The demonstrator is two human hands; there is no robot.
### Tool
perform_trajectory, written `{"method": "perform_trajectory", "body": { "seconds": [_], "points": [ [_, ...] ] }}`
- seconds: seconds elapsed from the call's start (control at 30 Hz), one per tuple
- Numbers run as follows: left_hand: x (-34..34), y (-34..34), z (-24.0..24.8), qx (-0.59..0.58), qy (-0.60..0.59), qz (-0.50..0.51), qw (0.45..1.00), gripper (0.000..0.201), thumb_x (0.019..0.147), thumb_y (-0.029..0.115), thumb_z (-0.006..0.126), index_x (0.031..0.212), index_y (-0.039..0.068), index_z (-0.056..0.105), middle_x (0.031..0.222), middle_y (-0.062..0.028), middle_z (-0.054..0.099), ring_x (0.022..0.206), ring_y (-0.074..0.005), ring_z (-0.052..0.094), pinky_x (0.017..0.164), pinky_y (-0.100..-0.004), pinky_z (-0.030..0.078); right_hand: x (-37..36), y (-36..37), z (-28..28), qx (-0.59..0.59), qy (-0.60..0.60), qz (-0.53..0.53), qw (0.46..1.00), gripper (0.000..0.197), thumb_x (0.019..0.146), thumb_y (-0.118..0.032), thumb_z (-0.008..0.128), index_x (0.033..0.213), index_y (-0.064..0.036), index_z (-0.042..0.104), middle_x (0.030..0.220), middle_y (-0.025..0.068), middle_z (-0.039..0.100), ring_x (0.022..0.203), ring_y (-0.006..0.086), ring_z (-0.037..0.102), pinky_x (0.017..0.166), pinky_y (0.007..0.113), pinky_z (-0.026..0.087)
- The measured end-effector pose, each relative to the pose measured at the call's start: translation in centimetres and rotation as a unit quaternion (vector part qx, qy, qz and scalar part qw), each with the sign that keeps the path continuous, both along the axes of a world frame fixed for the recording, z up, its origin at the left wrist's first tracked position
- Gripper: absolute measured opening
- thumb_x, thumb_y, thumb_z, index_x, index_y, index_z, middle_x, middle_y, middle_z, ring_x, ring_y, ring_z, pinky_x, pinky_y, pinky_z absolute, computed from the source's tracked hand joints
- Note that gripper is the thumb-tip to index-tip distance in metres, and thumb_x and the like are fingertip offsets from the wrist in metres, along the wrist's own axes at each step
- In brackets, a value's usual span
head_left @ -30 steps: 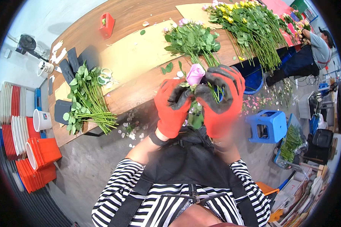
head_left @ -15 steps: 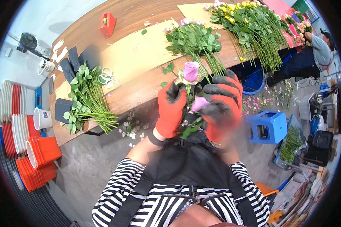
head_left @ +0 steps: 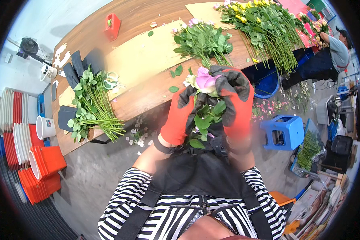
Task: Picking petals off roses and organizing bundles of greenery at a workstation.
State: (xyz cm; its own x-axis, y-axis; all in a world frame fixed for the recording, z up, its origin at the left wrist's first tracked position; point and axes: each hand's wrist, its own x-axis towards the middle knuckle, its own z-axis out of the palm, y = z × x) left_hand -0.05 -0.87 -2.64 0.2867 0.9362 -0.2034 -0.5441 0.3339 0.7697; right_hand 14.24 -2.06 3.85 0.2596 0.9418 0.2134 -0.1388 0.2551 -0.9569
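Observation:
A pink-purple rose (head_left: 206, 83) with paler outer petals stands upright between my hands, just off the table's near edge. My left hand (head_left: 183, 110), in a red and black glove, is closed round its stem below the bloom. My right hand (head_left: 237, 94), in a matching glove, has its fingers curled against the right side of the bloom, pinching at its outer petals; the fingertips are partly hidden. Green leaves (head_left: 206, 122) hang from the stem below the bloom, between the hands. A small loose purple petal (head_left: 210, 135) shows under them.
On the wooden table (head_left: 148, 90) lie purple roses (head_left: 204, 42), yellow roses (head_left: 264, 32), leafy stems (head_left: 94, 106), scissors (head_left: 113, 82) and a red tape dispenser (head_left: 113, 27). A blue stool (head_left: 282, 133) and blue tub (head_left: 267, 86) stand right; orange buckets (head_left: 47, 162) left. A person (head_left: 338, 56) works at far right.
My right hand has come up from below, where it held a loose purple petal, to the side of the bloom. The petal has left its fingers. The bloom now leans slightly right.

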Motion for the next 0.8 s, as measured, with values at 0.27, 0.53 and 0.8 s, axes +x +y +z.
{"method": "perform_trajectory", "body": {
  "seconds": [0.27, 0.53, 0.8],
  "points": [
    [0.9, 0.2, 1.5, 0.099, 0.058, 0.04, 0.993, 0.017, 0.092, 0.007, 0.055, 0.106, -0.002, 0.061, 0.087, 0.0017, 0.059, 0.081, -0.0065, 0.053, 0.072, -0.0232, 0.044, 0.4, -0.3, 0.8, 0.082, 0.022, -0.085, 0.993, 0.028, 0.084, -0.004, 0.06, 0.112, -0.0002, 0.062, 0.112, 0.0129, 0.061, 0.104, 0.0229, 0.057, 0.093, 0.031, 0.043],
    [0.7, -0.8, 1.1, 0.137, 0.145, 0.072, 0.977, 0.027, 0.09, 0.006, 0.061, 0.115, -0.002, 0.055, 0.098, -0.0046, 0.059, 0.089, -0.0096, 0.055, 0.08, -0.026, 0.047, -1.4, -0.7, 1.3, 0.108, -0.293, -0.163, 0.936, 0.025, 0.075, 0.0, 0.073, 0.099, -0.0023, 0.065, 0.102, 0.0075, 0.062, 0.104, 0.0236, 0.054, 0.082, 0.029, 0.047],
    [0.9, -0.4, 1.0, 0.01, 0.081, 0.068, 0.994, 0.038, 0.091, 0.006, 0.062, 0.125, -0.003, 0.048, 0.11, -0.0067, 0.06, 0.098, -0.0123, 0.057, 0.087, -0.0278, 0.046, 0.7, -0.3, -0.9, 0.057, 0.143, -0.07, 0.986, 0.028, 0.085, -0.006, 0.056, 0.113, 0.0004, 0.059, 0.111, 0.0141, 0.06, 0.101, 0.0193, 0.057, 0.091, 0.03, 0.044]
  ]
}}
